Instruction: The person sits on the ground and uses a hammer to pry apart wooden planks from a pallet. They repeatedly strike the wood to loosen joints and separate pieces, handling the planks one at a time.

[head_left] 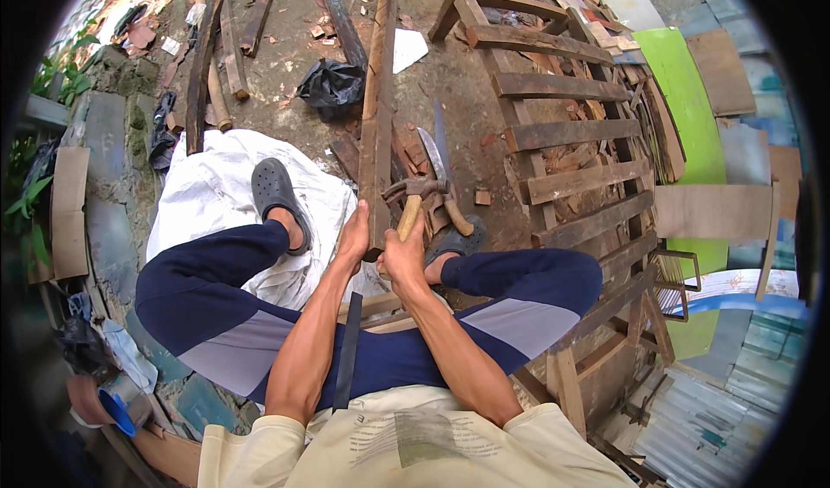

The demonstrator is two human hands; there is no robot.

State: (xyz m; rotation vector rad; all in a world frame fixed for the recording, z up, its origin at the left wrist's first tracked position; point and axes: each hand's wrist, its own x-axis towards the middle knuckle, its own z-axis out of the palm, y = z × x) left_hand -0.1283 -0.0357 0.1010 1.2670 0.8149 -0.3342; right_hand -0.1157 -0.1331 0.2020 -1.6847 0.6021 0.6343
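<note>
The wooden beam (pixel 377 108) is long and squared, brown and weathered, with a paler, rough-grained upper face, a darker right side and a few dark marks along its length. It sits in front of the seated person, between the white cloth (pixel 212 177) on the left and the slatted wooden frame (pixel 571 137) on the right. Its long axis runs almost straight away from the body, the near end between the 2 hands and the far end leaning slightly right. The left hand (pixel 353 236) lies against the beam's left edge, fingers pointing forward; how far it closes round the underside I cannot tell. The right hand (pixel 405 253) is wrapped around the pale handle of the hammer (pixel 409 216), whose rusty brown head points away from the person, just right of the beam
</note>
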